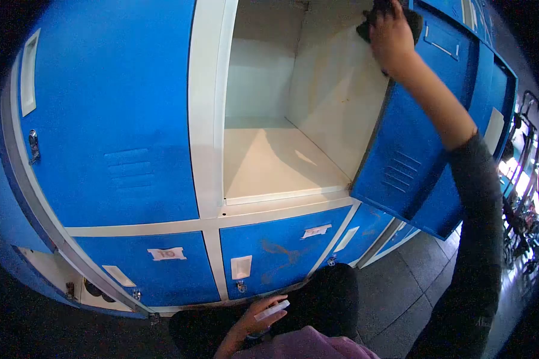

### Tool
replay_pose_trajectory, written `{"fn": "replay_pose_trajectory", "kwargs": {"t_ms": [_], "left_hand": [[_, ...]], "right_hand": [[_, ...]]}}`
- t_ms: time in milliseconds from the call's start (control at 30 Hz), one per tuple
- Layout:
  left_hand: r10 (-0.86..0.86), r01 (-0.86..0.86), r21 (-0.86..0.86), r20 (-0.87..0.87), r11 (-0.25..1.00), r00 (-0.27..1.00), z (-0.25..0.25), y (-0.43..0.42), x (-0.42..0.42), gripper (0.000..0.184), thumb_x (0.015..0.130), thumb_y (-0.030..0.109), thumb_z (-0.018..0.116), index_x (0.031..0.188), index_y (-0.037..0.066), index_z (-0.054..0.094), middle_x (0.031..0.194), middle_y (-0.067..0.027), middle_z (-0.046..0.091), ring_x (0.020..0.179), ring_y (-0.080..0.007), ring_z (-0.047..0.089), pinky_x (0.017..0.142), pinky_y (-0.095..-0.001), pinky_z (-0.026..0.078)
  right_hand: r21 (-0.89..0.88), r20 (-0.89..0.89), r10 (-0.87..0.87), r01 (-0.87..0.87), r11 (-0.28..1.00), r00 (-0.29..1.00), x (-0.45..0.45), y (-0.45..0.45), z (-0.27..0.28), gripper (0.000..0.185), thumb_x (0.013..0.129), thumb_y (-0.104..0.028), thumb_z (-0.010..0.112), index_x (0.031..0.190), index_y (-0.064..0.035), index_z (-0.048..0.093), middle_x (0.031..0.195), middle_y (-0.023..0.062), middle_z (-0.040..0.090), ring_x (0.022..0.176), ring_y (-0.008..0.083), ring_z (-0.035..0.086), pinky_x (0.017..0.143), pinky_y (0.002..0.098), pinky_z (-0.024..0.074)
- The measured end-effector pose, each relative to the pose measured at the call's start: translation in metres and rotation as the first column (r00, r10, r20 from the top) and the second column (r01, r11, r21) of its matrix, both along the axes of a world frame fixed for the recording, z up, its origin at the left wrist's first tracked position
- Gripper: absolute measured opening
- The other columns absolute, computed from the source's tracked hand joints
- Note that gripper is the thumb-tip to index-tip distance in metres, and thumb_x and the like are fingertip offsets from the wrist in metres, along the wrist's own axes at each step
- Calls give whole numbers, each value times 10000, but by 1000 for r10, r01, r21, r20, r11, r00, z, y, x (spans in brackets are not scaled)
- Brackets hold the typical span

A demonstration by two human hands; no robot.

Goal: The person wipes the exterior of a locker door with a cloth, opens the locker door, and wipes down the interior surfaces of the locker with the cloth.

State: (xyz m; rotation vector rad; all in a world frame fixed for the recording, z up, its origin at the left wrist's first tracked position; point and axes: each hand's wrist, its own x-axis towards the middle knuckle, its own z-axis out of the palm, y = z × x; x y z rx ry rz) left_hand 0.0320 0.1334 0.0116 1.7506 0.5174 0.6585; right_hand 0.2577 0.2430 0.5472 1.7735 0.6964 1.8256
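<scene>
My right hand [392,39] is raised at the top right, pressing a dark cloth [412,25] near the hinge-side edge of an open blue locker door [422,119]. Beside it is the open locker compartment [275,161], with pale walls and a bare-looking floor. Low in the view, my left hand [259,317] is near my lap, its fingers closed on a small white object [272,310] that I cannot identify.
Closed blue locker doors [114,119] stand at the left, and more [275,248] run below the compartment. At the lower left a compartment [54,269] is open. Grey floor tiles [401,293] and a cluttered rack [524,179] lie to the right.
</scene>
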Motion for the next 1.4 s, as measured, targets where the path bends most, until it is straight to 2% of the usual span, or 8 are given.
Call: {"fn": "replay_pose_trajectory", "kwargs": {"t_ms": [200, 333, 533, 733, 867, 1000, 1200, 1400], "left_hand": [[13, -43, 261, 115, 964, 993, -18, 7, 1, 428, 828, 261, 633, 1212, 111, 519, 1061, -140, 597, 938, -233, 585, 794, -348, 468], [-10, 9, -27, -34, 1000, 999, 18, -3, -8, 429, 837, 278, 618, 1218, 110, 511, 1037, -133, 602, 908, -227, 585, 784, -341, 465], [-51, 44, -95, -79, 995, 996, 23, -8, -9, 447, 848, 291, 598, 1243, 112, 489, 1064, -137, 594, 926, -230, 584, 791, -346, 462], [-30, 27, -65, -54, 998, 998, 32, -7, -10, 452, 852, 277, 597, 1250, 100, 481, 1072, -144, 588, 914, -227, 584, 788, -344, 462], [-33, 34, 24, -25, 999, 999, 14, -1, -8, 445, 851, 267, 601, 1241, 87, 488, 1035, -131, 599, 885, -216, 589, 764, -334, 471], [25, -61, 325, 116, 944, 993, -11, 7, -2, 430, 849, 269, 603, 1221, 76, 505, 947, -106, 606, 829, -191, 590, 713, -316, 475], [15, -16, 34, 14, 999, 1000, 10, -1, -9, 448, 839, 281, 613, 1224, 81, 503, 913, -99, 593, 793, -175, 571, 691, -301, 459], [-10, 9, -61, -15, 998, 1000, 26, -8, -12, 472, 838, 281, 614, 1251, 93, 483, 931, -90, 583, 830, -176, 551, 731, -304, 447]], "right_hand": [[-225, -29, 83, -87, 970, 996, -5, -12, -110, 398, 862, -225, 382, 1164, -36, 559, 1285, 189, 461, 1201, 312, 422, 1085, 502, 104], [-358, 23, 67, -54, 932, 998, 2, -7, -169, 408, 856, -231, 391, 1155, -7, 558, 1289, 211, 449, 1198, 330, 420, 1082, 527, 72], [-422, -279, 89, -205, 883, 956, -18, -30, -103, 310, 817, -236, 461, 1019, -102, 654, 1177, 104, 544, 1153, 230, 466, 1077, 546, 38], [-99, -132, 112, -125, 987, 985, -41, -45, 5, 284, 804, -263, 498, 1025, -140, 626, 1165, 78, 527, 1110, 228, 468, 1050, 538, 123], [-140, -3, 152, -151, 979, 988, -10, -23, 7, 388, 815, -358, 519, 1105, -123, 621, 1194, 93, 533, 1132, 240, 471, 1041, 603, 83], [-215, -167, 269, -302, 929, 948, -9, -22, -42, 190, 758, -149, 516, 867, -124, 670, 1015, 62, 590, 997, 195, 559, 1044, 436, 231], [-441, -248, 326, -406, 800, 912, 0, -12, -162, 209, 781, -171, 502, 846, -95, 686, 953, 65, 605, 985, 214, 563, 1079, 462, 172], [-308, -133, 286, -313, 898, 949, -10, -19, -110, 216, 771, -158, 513, 899, -114, 681, 966, 57, 604, 965, 209, 565, 1068, 544, 121]]}}
